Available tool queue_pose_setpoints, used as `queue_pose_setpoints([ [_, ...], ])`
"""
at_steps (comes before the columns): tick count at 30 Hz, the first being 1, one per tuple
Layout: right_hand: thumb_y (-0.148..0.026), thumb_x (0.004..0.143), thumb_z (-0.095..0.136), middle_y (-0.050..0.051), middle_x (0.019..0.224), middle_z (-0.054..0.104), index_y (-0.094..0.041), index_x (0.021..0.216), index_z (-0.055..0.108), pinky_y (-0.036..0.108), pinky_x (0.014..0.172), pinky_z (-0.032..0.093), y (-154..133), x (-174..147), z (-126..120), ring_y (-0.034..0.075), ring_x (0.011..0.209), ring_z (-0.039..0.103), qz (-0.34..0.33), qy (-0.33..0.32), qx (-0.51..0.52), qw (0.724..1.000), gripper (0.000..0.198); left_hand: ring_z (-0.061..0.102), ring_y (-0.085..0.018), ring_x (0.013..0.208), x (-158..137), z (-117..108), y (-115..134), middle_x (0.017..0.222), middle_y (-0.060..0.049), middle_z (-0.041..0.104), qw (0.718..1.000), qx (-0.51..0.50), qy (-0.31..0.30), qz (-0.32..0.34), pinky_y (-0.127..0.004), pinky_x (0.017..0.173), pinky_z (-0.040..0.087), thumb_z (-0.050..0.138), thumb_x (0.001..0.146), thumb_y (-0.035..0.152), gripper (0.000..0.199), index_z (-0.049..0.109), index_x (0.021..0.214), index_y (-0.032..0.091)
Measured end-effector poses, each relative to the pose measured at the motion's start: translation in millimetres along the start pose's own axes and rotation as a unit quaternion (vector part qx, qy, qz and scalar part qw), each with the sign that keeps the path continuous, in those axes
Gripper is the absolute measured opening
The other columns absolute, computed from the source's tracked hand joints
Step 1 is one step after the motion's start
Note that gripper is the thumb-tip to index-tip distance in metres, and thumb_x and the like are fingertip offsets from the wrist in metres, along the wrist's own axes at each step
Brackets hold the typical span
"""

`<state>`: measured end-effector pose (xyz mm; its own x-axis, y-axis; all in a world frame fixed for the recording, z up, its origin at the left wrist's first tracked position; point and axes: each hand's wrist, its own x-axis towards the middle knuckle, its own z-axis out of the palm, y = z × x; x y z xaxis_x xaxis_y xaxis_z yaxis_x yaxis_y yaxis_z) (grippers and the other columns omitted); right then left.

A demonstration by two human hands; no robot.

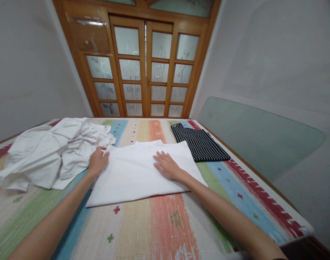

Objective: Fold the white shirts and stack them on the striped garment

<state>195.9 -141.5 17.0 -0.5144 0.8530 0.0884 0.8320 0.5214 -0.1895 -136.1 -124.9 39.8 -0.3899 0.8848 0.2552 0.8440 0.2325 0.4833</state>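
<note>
A folded white shirt [137, 173] lies flat in front of me, with a small raised piece at its far edge. My left hand [99, 160] is at the shirt's far left corner, its fingers curled in on the cloth edge. Palm down on the right half of the shirt rests my right hand [166, 165], fingers spread and holding nothing. Just left of my left hand is a crumpled heap of white cloth [53, 151].
A folded black-and-white striped garment [202, 144] lies at the right, close to the shirt's corner. Everything rests on a colourful striped table cover [132, 231]. Beyond the far edge stand wooden doors with glass panes [131, 68]; a pale green panel [257, 133] is at the right wall.
</note>
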Motion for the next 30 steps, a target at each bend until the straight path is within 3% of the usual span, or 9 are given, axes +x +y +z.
queue_pose_setpoints([
  [14,-0.041,0.102,0.031,0.013,0.157,0.034,-0.017,0.146,0.047,0.052,0.118,0.019,0.0,-22.8,6.9,0.032,0.147,0.025,-0.009,0.05,-0.031,0.998,0.052,0.066,-0.027,0.093,-4.2,1.0,-8.0,0.096,-0.009,0.067,0.999,-0.032,0.026,-0.009,-0.037,0.086,0.049,0.048,0.083,0.037,0.037,0.055,0.115,0.019],
  [19,-0.037,0.099,0.036,0.015,0.159,0.03,-0.013,0.143,0.049,0.055,0.119,0.013,26.3,-35.8,-8.5,0.035,0.149,0.016,0.07,0.107,-0.058,0.99,0.052,0.067,-0.028,0.093,-3.7,-8.4,-15.0,0.093,-0.01,0.069,0.999,-0.026,-0.019,-0.038,-0.037,0.085,0.05,0.053,0.08,0.039,0.044,0.052,0.118,0.016],
  [22,-0.035,0.096,0.04,0.02,0.154,0.037,-0.006,0.14,0.051,0.054,0.119,0.014,50.1,-46.2,-14.8,0.036,0.146,0.023,0.125,0.122,-0.063,0.983,0.053,0.067,-0.031,0.095,-7.7,-15.4,-22.8,0.09,-0.011,0.07,0.999,0.006,-0.041,-0.035,-0.04,0.083,0.05,0.055,0.077,0.042,0.05,0.051,0.119,0.014],
  [26,-0.033,0.095,0.038,0.018,0.147,0.048,-0.011,0.134,0.056,0.053,0.12,0.014,76.7,-61.1,-10.6,0.031,0.143,0.031,0.07,0.116,-0.053,0.989,0.048,0.068,-0.032,0.094,-15.6,-22.5,-27.9,0.094,-0.012,0.07,0.996,0.008,-0.077,-0.033,-0.04,0.081,0.051,0.059,0.072,0.05,0.06,0.05,0.119,0.014],
  [30,-0.033,0.091,0.044,0.019,0.145,0.048,-0.012,0.129,0.057,0.055,0.115,0.023,83.1,-67.4,-7.5,0.033,0.141,0.033,0.067,0.146,-0.041,0.986,0.046,0.069,-0.029,0.084,-19.9,-27.7,-26.0,0.097,-0.011,0.07,0.983,-0.067,-0.138,-0.098,-0.036,0.068,0.052,0.061,0.069,0.055,0.071,0.047,0.124,0.014],
])
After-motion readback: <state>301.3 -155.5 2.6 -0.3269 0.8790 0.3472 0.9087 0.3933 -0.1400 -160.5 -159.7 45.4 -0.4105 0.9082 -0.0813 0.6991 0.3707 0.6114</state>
